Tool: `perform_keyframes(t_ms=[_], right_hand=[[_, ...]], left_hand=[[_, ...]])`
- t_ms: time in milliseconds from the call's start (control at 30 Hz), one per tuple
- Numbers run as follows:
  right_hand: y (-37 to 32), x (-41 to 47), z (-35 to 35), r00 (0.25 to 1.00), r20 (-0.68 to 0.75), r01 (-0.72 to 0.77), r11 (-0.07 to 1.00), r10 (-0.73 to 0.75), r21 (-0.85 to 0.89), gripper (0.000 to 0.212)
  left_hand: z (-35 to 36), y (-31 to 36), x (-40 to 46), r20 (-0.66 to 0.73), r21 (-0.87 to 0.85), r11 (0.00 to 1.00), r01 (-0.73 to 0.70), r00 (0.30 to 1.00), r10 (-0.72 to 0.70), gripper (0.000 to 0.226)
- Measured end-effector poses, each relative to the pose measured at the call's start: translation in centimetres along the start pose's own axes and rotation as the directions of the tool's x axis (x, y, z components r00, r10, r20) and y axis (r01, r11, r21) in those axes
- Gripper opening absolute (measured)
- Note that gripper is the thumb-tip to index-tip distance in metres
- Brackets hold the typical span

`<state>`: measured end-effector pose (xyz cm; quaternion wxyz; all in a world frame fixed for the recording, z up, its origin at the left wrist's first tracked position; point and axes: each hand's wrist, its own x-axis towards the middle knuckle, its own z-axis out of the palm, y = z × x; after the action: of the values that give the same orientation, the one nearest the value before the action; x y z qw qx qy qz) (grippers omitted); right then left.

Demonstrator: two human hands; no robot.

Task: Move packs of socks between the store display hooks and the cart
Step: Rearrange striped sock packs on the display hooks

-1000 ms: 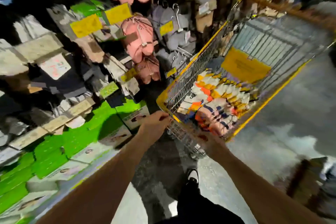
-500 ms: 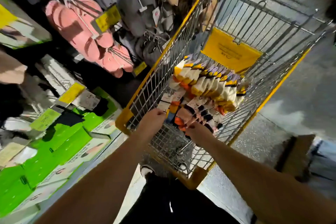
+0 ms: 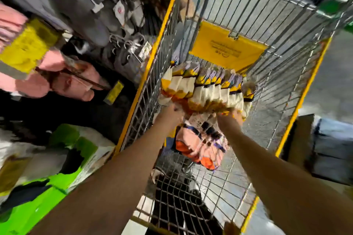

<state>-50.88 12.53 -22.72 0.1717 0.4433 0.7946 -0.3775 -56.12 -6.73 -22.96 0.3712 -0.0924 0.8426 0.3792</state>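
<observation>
A shopper's left hand [image 3: 172, 111] and right hand [image 3: 232, 118] close on a row of white-and-yellow sock packs [image 3: 205, 89] inside the wire cart [image 3: 282, 74]; pink-and-orange packs [image 3: 198, 145] lie just below. Print on the cart's yellow placard [image 3: 227, 49] is too blurred to read.

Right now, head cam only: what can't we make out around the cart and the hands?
- Left hand and right hand: fingers buried under the white-and-yellow sock packs, so the grip itself is hidden.
- Yellow sign in the cart: print too small and blurred to read.
- Pink-and-orange packs: motion blur; count unclear.
- Yellow shelf tag: smeared, unreadable.
- Display hooks: mostly hidden by hanging stock.
</observation>
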Motion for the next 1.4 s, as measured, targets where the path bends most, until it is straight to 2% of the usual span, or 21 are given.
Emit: perform_keyframes(t_ms=[67, 100, 267, 367, 467, 567, 700, 833, 933, 1067, 1133, 1267, 1300, 1333, 1400], right_hand=[[-1.5, 2.6, -0.7, 0.997, -0.075, -0.013, 0.997, 0.019, 0.076, 0.094], [-2.0, 3.7, -1.1, 0.993, -0.113, -0.021, 0.997, 0.029, 0.072, 0.098], [-2.0, 8.9, -1.5, 0.981, -0.193, -0.018, 0.999, 0.023, 0.026, 0.077], [-1.8, 10.2, -0.8, 0.97, -0.238, -0.033, 0.996, 0.052, 0.082, 0.073], [-2.0, 11.0, -0.5, 0.985, -0.158, -0.058, 0.993, 0.073, 0.098, 0.076], [-2.1, 11.8, -0.7, 0.996, -0.046, -0.079, 0.996, 0.081, 0.051, 0.061], [-1.7, 12.5, -0.6, 1.0, 0.01, -0.009, 0.96, 0.007, 0.28, 0.079], [-1.8, 11.9, 0.1, 1.0, 0.014, -0.013, 0.931, 0.008, 0.364, 0.079], [-2.0, 11.5, 0.9, 1.0, 0.004, -0.018, 0.915, 0.018, 0.404, 0.073], [-2.5, 10.1, 0.7, 0.996, 0.064, -0.088, 0.894, 0.067, 0.44, 0.072], [-2.6, 9.2, 0.6, 0.994, 0.063, -0.111, 0.903, 0.093, 0.414, 0.076], [-2.6, 9.2, 1.0, 0.992, 0.065, -0.127, 0.91, 0.11, 0.395, 0.086], [-3.0, 9.4, 0.9, 0.996, 0.036, -0.086, 0.912, 0.078, 0.401, 0.089], [-3.4, 9.9, 0.8, 0.999, 0.009, -0.048, 0.901, 0.049, 0.431, 0.098], [-4.7, 10.8, 0.6, 0.999, -0.047, 0.003, 0.863, 0.024, 0.504, 0.131]], left_hand=[[0.4, 2.1, 2.9, -0.011, 0.05, 0.996, -0.076, 0.997, 0.076, 0.024], [0.9, 3.2, 4.2, -0.008, 0.082, 0.99, -0.118, 0.993, 0.119, 0.025], [4.6, 7.3, 9.2, 0.077, 0.206, 0.944, -0.258, 0.966, 0.247, 0.043], [6.3, 7.9, 10.7, 0.039, 0.259, 0.94, -0.221, 0.975, 0.218, 0.065], [7.0, 7.7, 11.5, 0.039, 0.196, 0.964, -0.178, 0.984, 0.174, 0.074], [7.4, 7.5, 12.6, 0.024, 0.168, 0.972, -0.164, 0.986, 0.162, 0.074], [8.1, 7.7, 13.7, 0.042, -0.032, 0.998, -0.059, 0.997, 0.06, 0.075], [8.1, 7.7, 14.2, 0.037, -0.311, 0.95, 0.01, 0.999, 0.001, 0.046], [7.7, 6.9, 14.2, 0.049, -0.375, 0.927, 0.021, 0.999, -0.003, 0.033], [7.6, 6.1, 13.3, 0.027, -0.429, 0.903, -0.038, 0.998, 0.055, 0.026], [7.2, 6.2, 12.7, -0.006, -0.399, 0.914, -0.073, 0.997, 0.077, 0.025], [6.5, 6.3, 13.0, 0.02, -0.501, 0.865, -0.009, 1.0, 0.023, 0.029], [6.4, 6.5, 13.1, 0.036, -0.501, 0.865, 0.001, 0.999, 0.019, 0.026], [6.3, 6.7, 13.2, 0.045, -0.502, 0.865, -0.002, 0.999, 0.028, 0.028], [6.5, 7.0, 14.1, 0.1, -0.527, 0.849, 0.035, 0.995, 0.021, 0.045]])
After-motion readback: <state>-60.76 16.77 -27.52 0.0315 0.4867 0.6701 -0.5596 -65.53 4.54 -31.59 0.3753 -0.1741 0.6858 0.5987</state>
